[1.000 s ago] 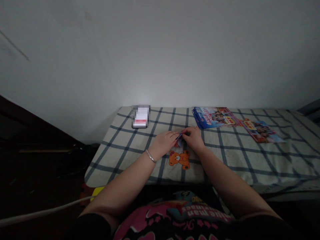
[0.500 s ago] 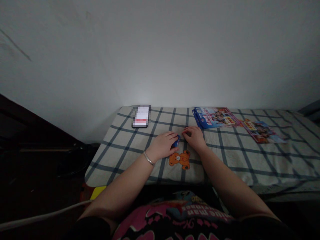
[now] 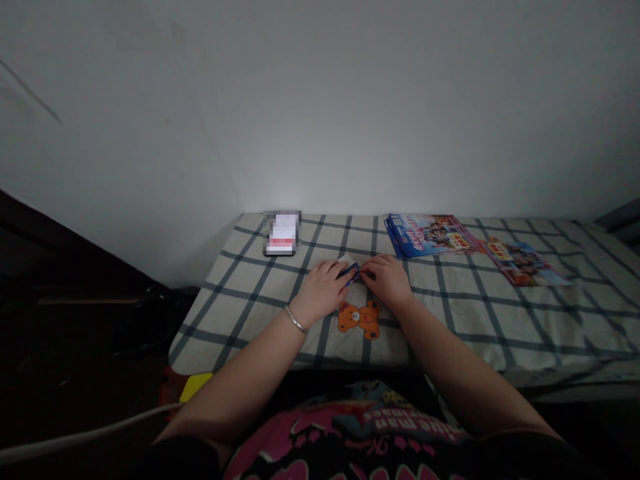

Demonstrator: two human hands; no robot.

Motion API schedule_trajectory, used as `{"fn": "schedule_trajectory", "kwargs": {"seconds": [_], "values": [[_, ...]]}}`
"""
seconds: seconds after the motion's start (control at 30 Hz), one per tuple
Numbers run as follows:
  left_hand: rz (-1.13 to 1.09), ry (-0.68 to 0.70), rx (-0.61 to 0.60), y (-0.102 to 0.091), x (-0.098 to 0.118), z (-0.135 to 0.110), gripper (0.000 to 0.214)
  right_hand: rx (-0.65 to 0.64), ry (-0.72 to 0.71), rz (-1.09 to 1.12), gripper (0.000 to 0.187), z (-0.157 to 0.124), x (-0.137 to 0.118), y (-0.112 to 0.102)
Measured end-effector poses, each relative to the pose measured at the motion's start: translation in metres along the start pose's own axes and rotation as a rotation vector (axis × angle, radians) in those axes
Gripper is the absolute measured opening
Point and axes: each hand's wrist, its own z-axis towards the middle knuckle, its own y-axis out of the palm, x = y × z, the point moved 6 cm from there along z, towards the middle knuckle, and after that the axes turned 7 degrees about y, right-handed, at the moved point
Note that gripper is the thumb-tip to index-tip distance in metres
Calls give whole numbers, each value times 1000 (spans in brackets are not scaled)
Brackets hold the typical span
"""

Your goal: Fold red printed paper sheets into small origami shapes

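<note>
My left hand (image 3: 321, 291) and my right hand (image 3: 386, 279) meet over a small folded piece of blue and white paper (image 3: 349, 265) on the checked cloth (image 3: 450, 300). The fingertips of both hands pinch the paper from either side, and most of it is hidden under them. A silver bracelet circles my left wrist. An orange bear print (image 3: 359, 318) on the cloth lies just below the hands.
A phone (image 3: 282, 233) with a lit screen lies at the far left of the cloth. Colourful printed sheets (image 3: 425, 234) lie at the back right, another sheet (image 3: 525, 262) further right. A white wall stands behind. A white cable (image 3: 75, 437) runs at lower left.
The paper sits a little farther from me than before, with a white edge showing above my left fingers. Both hands shifted slightly away with it and closed back together on it.
</note>
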Motion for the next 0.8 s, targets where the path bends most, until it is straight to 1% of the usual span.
{"fn": "schedule_trajectory", "kwargs": {"seconds": [0.07, 0.2, 0.33, 0.47, 0.6, 0.7, 0.8], "values": [[2, 1, -4, 1, 0, -1, 43, -21, -11, -47, 15, -2, -3, -1], [13, -8, -5, 3, -1, -2, 44, -18, -32, -125, 18, -6, -7, -6], [26, -12, -1, 3, -2, -2, 41, -37, -43, -147, 17, -7, -7, -10], [-1, -24, 7, 2, -2, -1, 40, -57, -42, -112, 17, -7, -3, -10], [-55, -66, 5, 5, -6, -1, 38, -37, -30, -39, 17, -6, 5, -8], [-68, -78, 17, 7, -8, 0, 37, -10, 19, 29, 15, -4, 14, -5], [-62, -65, 22, 8, -8, 1, 38, 27, 59, 50, 20, -3, 21, -4]]}}
